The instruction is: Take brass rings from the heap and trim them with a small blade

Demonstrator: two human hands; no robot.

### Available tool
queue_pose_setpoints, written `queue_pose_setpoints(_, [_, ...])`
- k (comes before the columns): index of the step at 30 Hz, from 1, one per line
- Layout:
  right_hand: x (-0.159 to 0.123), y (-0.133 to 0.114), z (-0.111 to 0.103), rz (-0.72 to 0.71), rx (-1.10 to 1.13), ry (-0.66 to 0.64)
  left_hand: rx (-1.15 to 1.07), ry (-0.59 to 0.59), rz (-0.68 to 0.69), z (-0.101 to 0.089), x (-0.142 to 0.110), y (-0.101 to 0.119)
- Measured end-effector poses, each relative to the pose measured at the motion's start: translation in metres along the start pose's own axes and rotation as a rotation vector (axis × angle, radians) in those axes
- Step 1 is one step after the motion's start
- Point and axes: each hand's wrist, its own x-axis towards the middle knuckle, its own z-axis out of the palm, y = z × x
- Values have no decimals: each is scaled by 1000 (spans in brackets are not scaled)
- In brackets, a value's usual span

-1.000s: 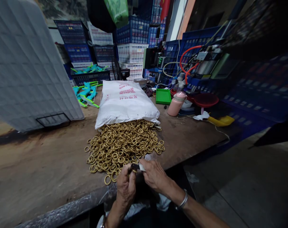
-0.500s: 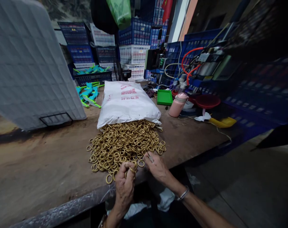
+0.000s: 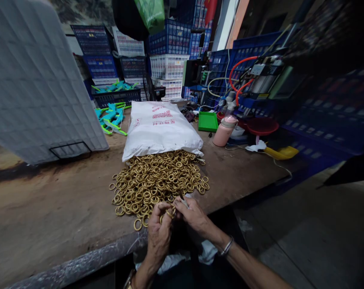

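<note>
I'm watching a white sack (image 3: 166,140) lying ahead of both hands, gold-coloured rings (image 3: 154,180) heaped from its near edge right up to the fingers. Far beyond the left hand (image 3: 160,229), off to its left, a dark crate (image 3: 117,97) carries turquoise-and-green pieces (image 3: 118,86). The left hand pinches at least 1 ring; the right hand (image 3: 197,218) grips a small dark-tipped tool (image 3: 183,202). And there: 0.5 s ago my 2 hands are apart, now they're close together.

Wht sack (image 3: 164,138): red QR code (image 3: 162,114) + chars (image 3: 167,122), unreadable.
</note>
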Motion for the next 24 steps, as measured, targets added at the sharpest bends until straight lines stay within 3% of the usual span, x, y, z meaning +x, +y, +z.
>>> queue_pose_setpoints(8, [-1,11,2,157,246,-12,-223,-97,-221,1,-1,0])
queue_pose_setpoints(18, [-4,0,8,238,484,1,-494,-149,-352,-4,-1,10])
queue_pose_setpoints(24, [1,11,11,258,370,15,-517,-134,-360,-6,-1,7])
